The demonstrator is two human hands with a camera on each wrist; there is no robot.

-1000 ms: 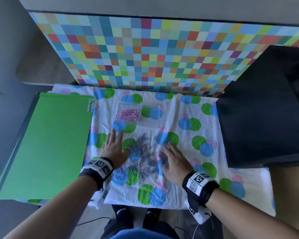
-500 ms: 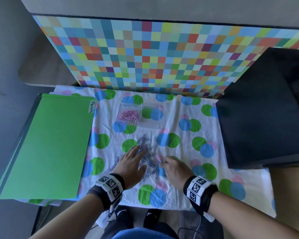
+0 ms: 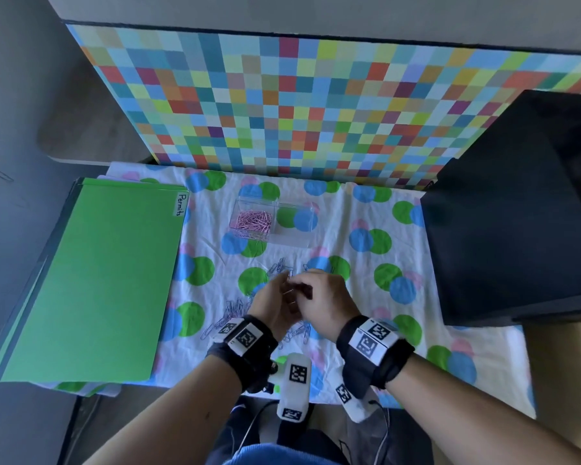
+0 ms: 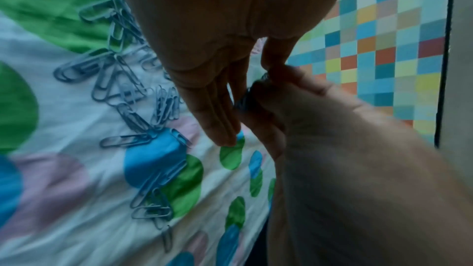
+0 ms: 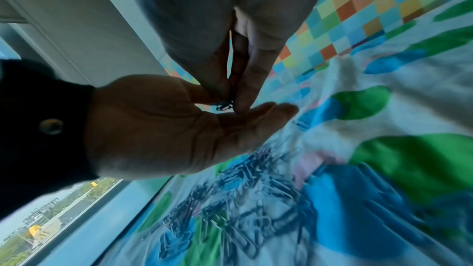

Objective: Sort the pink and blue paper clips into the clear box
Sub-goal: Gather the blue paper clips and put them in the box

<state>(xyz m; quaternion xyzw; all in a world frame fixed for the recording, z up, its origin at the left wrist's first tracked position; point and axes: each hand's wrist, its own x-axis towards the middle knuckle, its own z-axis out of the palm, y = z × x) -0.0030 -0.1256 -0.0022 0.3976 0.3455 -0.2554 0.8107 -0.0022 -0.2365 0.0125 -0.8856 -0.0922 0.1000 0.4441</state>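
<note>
The clear box (image 3: 311,229) sits at the back of the dotted cloth, with pink paper clips (image 3: 254,220) in its left compartment. Its right compartment shows only cloth through it. Loose blue paper clips (image 3: 235,307) (image 4: 122,80) (image 5: 243,199) lie scattered on the cloth under both hands. My left hand (image 3: 270,305) (image 4: 204,48) (image 5: 158,128) is raised over the pile, palm turned inward and fingers straight. My right hand (image 3: 322,297) (image 4: 332,149) (image 5: 230,27) meets it and pinches a small bunch of blue clips (image 5: 225,106) (image 4: 244,98) just above the left palm.
A green folder (image 3: 91,280) labelled "Permits" covers the left of the table. A large black object (image 3: 517,213) stands at the right. A checkered board (image 3: 316,105) rises behind the box. The cloth's front edge (image 3: 416,401) lies below my wrists.
Both hands lay flat on the clip pile, then drew inward. Now they are lifted and together, with the right fingers pinching blue clips over the left palm.
</note>
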